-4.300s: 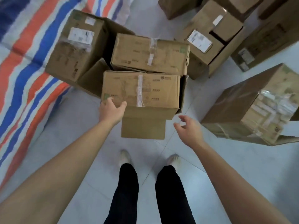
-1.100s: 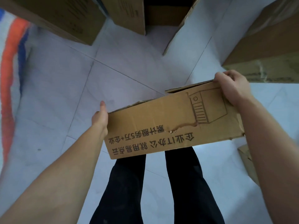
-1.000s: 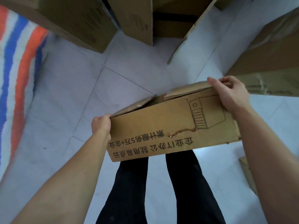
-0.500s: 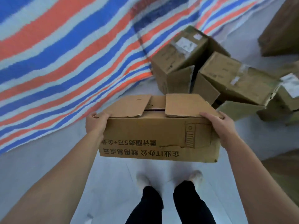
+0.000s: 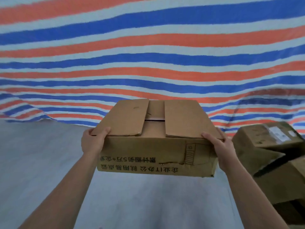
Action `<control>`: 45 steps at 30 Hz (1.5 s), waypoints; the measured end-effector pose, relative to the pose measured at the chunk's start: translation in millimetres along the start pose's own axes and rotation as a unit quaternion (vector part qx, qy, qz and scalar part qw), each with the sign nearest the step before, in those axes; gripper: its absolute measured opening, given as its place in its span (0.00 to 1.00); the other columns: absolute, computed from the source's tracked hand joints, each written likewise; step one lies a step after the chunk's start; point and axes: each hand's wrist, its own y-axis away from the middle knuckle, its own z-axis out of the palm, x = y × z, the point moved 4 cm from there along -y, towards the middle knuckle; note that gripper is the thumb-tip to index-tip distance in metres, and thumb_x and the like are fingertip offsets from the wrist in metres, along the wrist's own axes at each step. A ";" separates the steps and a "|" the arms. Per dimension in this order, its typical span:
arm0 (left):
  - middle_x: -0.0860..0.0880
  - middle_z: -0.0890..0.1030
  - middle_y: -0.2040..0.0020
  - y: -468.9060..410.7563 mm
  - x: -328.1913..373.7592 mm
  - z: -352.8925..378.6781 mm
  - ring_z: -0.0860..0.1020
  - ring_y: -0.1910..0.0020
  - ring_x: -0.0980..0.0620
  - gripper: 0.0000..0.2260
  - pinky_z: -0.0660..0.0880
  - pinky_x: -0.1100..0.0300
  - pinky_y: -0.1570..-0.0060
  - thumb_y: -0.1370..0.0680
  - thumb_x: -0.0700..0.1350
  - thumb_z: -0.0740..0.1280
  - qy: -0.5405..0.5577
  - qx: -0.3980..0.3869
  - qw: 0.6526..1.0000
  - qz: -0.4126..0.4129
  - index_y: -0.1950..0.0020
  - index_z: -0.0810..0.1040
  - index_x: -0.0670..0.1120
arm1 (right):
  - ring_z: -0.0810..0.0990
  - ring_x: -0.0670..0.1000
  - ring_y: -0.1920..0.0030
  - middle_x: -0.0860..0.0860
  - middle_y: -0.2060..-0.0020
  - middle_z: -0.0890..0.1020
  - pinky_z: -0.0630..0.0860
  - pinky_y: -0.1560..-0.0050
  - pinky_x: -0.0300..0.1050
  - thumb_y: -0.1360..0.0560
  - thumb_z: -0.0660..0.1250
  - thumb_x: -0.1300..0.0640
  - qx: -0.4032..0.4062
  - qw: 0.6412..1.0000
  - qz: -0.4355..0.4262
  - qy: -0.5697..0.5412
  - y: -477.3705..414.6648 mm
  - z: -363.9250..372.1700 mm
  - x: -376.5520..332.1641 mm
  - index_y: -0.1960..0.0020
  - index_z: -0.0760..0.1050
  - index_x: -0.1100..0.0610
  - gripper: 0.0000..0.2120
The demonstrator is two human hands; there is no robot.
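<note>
Upside-down "企业IT办公 就用易点云" on carton point(image 5: 148, 146)

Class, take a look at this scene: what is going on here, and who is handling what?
A person holds a cardboard box off the floor, the left hand gripping its left top corner and the right hand its right one. The top flaps are folded down with a gap between them. A striped tarpaulin lies ahead; other boxes sit to the right.

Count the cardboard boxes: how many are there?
3: carried box between left hand and right hand; labelled box at right, plain box in front of it. Others may be hidden.
</note>
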 end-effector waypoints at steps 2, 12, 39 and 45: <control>0.46 0.74 0.30 -31.0 -2.1 -70.2 0.74 0.35 0.43 0.32 0.72 0.44 0.39 0.26 0.59 0.73 0.022 0.026 0.999 0.001 0.27 0.69 0.48 | 0.75 0.50 0.47 0.48 0.46 0.74 0.74 0.54 0.47 0.29 0.77 0.47 -0.045 0.999 -0.019 0.011 19.4 74.4 -19.4 0.35 0.70 0.43 0.27; 0.44 0.74 0.30 -185.1 -54.6 -358.2 0.74 0.35 0.41 0.35 0.73 0.43 0.37 0.28 0.59 0.76 0.125 0.222 0.967 -0.008 0.27 0.69 0.46 | 0.73 0.54 0.41 0.49 0.38 0.72 0.74 0.47 0.54 0.31 0.77 0.40 -0.222 0.966 -0.109 0.081 78.5 440.4 -78.0 0.24 0.65 0.42 0.39; 0.46 0.76 0.41 -438.4 -334.2 -919.0 0.76 0.46 0.45 0.33 0.75 0.49 0.49 0.29 0.51 0.79 0.224 0.621 0.734 -0.160 0.29 0.71 0.44 | 0.75 0.44 0.52 0.37 0.51 0.74 0.72 0.41 0.53 0.25 0.73 0.52 -0.638 0.738 -0.150 0.164 408.8 1304.1 20.5 0.50 0.67 0.36 0.17; 0.45 0.77 0.40 -494.4 -412.0 -1059.9 0.76 0.45 0.44 0.33 0.77 0.46 0.45 0.30 0.52 0.79 0.236 0.622 0.722 -0.192 0.29 0.71 0.45 | 0.77 0.48 0.44 0.41 0.44 0.78 0.76 0.41 0.55 0.34 0.76 0.41 -0.654 0.722 -0.108 0.197 508.1 1445.5 90.0 0.34 0.70 0.38 0.30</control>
